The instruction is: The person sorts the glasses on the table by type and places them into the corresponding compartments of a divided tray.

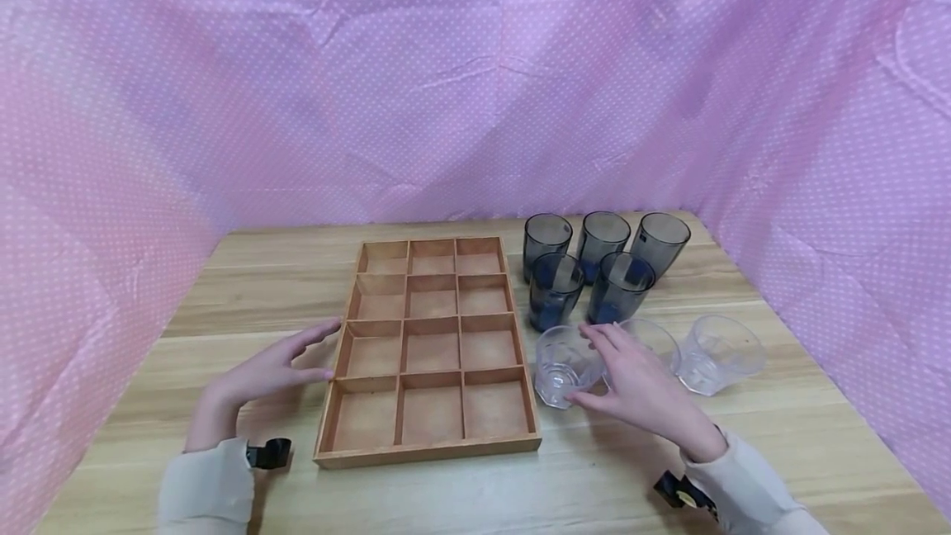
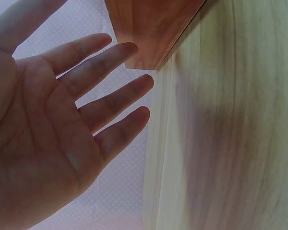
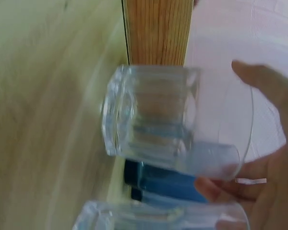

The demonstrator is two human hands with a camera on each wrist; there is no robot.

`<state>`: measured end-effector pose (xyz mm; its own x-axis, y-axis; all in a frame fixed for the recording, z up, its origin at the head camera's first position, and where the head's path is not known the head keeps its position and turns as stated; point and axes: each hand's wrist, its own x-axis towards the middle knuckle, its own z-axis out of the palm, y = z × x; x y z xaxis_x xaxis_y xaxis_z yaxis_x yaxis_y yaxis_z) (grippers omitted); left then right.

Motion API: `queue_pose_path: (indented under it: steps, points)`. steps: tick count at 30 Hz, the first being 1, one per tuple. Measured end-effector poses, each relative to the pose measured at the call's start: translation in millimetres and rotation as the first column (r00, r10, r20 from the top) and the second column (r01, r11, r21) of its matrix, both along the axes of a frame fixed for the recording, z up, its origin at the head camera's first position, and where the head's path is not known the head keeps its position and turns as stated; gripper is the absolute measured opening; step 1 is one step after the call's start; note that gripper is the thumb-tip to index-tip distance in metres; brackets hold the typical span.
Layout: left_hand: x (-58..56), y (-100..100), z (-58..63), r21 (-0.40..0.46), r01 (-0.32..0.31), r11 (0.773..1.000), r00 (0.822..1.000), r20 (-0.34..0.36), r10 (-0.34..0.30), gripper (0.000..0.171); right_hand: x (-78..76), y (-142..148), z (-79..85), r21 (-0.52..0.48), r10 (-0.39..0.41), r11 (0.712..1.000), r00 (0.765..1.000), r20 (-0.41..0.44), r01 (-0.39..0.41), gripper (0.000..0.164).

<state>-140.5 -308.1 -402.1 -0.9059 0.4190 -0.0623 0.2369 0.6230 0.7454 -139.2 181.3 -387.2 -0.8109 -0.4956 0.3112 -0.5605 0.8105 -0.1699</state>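
My left hand [image 1: 271, 366], fingers spread, is at the left side of a wooden compartment box [image 1: 431, 448]; its fingertips are at the box's edge. In the left wrist view the left palm [image 2: 33, 139] holds nothing. My right hand [image 1: 639, 382] is around the right side of a clear glass tumbler [image 1: 557, 370], thumb in front and fingers behind. In the right wrist view the thumb [image 3: 261, 79] and fingers bracket the tumbler [image 3: 153, 115] near its rim; whether they touch it is hard to tell. A second clear tumbler [image 1: 657, 341] is partly hidden behind this hand.
A third clear tumbler [image 1: 721, 353] stands farther right. Several dark grey glasses, among them a front one [image 1: 553, 295] and a back right one [image 1: 661, 242], are behind the clear ones. Pink dotted cloth [image 1: 475, 106] hangs around the wooden table [image 1: 416, 502].
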Motion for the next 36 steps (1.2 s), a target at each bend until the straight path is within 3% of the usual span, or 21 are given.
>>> queue_pose_path:
  steps: [8, 16, 36]
  points:
    - [-0.8, 1, -1.3, -0.006, -0.004, 1.000, 1.000, 0.017, 0.004, 0.080, 2.1, -11, -4.4, -0.120, -0.082, 0.989, 0.995, 0.065, 0.089, 0.085]
    - [-0.5, 2, 1.6, 0.006, 0.022, 1.000, 1.000, 0.015, -0.022, 0.080, 1.7, -12, -4.1, -0.164, -0.088, 0.982, 0.996, 0.035, 0.092, 0.078]
    - [-0.4, 2, 1.7, -0.013, 0.015, 1.000, 0.999, 0.034, -0.015, 0.080, 3.6, -17, 11.0, -0.291, -0.134, 0.942, 0.982, 0.136, 0.168, 0.080]
